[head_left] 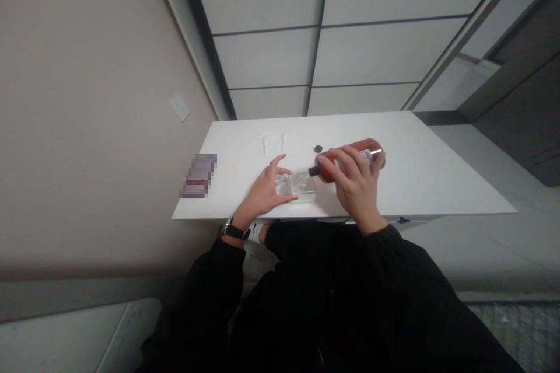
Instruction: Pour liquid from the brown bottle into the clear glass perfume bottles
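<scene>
Head camera: the left hand (265, 189), thumb and fingers parted, holds a clear container (305, 185) over the white table (415, 174); a dark round cap (318, 149) lies beyond; an amber bottle (361, 145) tips toward the container, the right hand (356, 180) wrapped firmly around it

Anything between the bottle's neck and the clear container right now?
Nothing visible. The right hand holds the reddish bottle, its dark neck right at the clear container; the left hand is around the container's other end. The small dark disc lies off that line.
</scene>
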`<action>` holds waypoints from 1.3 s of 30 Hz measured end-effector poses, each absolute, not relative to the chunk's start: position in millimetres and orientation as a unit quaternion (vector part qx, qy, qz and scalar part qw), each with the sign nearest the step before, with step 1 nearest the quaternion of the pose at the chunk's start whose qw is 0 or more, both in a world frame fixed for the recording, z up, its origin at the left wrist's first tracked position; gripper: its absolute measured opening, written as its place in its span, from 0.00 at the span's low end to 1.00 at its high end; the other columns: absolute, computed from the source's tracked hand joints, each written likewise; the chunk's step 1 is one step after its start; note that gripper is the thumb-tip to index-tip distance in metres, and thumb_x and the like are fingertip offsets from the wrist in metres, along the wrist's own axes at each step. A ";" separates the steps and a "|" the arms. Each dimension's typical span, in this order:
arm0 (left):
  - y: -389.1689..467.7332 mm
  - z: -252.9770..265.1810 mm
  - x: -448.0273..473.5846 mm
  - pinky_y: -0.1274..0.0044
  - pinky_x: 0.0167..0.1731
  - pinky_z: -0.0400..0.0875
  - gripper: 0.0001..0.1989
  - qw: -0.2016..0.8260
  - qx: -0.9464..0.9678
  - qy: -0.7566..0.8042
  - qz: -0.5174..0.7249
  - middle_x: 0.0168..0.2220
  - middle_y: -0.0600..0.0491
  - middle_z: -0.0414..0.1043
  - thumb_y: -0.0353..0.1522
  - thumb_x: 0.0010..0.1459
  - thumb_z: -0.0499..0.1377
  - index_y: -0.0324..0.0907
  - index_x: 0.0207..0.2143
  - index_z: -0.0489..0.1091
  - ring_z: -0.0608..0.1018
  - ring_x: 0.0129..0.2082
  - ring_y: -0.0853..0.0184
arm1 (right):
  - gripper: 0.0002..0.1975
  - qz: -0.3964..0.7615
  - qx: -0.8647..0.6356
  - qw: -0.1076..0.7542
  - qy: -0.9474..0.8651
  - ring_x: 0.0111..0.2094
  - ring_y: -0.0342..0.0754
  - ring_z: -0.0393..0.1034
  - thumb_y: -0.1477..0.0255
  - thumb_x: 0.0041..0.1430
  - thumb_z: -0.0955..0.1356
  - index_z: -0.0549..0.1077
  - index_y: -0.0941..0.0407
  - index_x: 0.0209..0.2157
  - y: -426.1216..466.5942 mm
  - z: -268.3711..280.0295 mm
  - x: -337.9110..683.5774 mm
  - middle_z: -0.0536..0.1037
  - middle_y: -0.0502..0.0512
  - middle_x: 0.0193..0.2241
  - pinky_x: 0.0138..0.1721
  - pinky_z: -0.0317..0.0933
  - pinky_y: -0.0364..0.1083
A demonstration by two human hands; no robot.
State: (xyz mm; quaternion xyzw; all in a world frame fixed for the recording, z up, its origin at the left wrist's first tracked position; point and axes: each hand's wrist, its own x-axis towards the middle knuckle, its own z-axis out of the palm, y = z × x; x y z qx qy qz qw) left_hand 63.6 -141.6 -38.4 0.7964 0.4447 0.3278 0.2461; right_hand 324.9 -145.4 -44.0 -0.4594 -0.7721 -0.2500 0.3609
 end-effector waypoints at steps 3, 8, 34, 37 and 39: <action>-141.8 -38.5 63.1 0.54 0.66 0.63 0.56 0.245 0.798 0.441 0.329 0.58 0.44 0.75 0.37 0.51 0.76 0.48 0.72 0.45 0.74 0.63 0.49 | 0.31 -0.257 -0.450 0.370 -0.771 0.65 0.56 0.66 0.84 0.69 0.64 0.67 0.42 0.67 -145.5 -41.2 324.8 0.78 0.56 0.60 0.72 0.37 0.72; -141.9 -38.6 62.8 0.53 0.67 0.62 0.55 0.241 0.799 0.442 0.329 0.58 0.44 0.75 0.37 0.51 0.76 0.48 0.72 0.45 0.74 0.63 0.49 | 0.31 -0.253 -0.460 0.360 -0.771 0.65 0.57 0.66 0.83 0.69 0.64 0.68 0.41 0.66 -145.4 -40.3 325.5 0.78 0.55 0.60 0.72 0.39 0.73; -141.4 -41.4 63.3 0.54 0.66 0.63 0.55 0.242 0.799 0.440 0.331 0.57 0.43 0.75 0.37 0.51 0.76 0.47 0.71 0.46 0.74 0.61 0.49 | 0.39 -0.261 -0.463 0.341 -0.775 0.67 0.60 0.64 0.84 0.66 0.65 0.61 0.37 0.71 -145.9 -36.0 328.9 0.75 0.54 0.63 0.72 0.36 0.75; -142.0 -40.2 63.1 0.53 0.65 0.64 0.55 0.242 0.800 0.437 0.333 0.56 0.44 0.75 0.37 0.51 0.76 0.48 0.72 0.46 0.75 0.60 0.49 | 0.38 -0.270 -0.455 0.343 -0.776 0.67 0.60 0.65 0.84 0.67 0.65 0.60 0.38 0.71 -146.8 -33.5 328.4 0.76 0.55 0.63 0.72 0.36 0.75; -143.0 -38.8 63.1 0.53 0.65 0.64 0.55 0.243 0.800 0.438 0.330 0.56 0.44 0.75 0.37 0.51 0.76 0.48 0.72 0.46 0.75 0.61 0.48 | 0.38 -0.274 -0.452 0.342 -0.777 0.66 0.59 0.65 0.84 0.67 0.65 0.61 0.38 0.71 -147.0 -32.5 328.2 0.76 0.55 0.63 0.72 0.36 0.75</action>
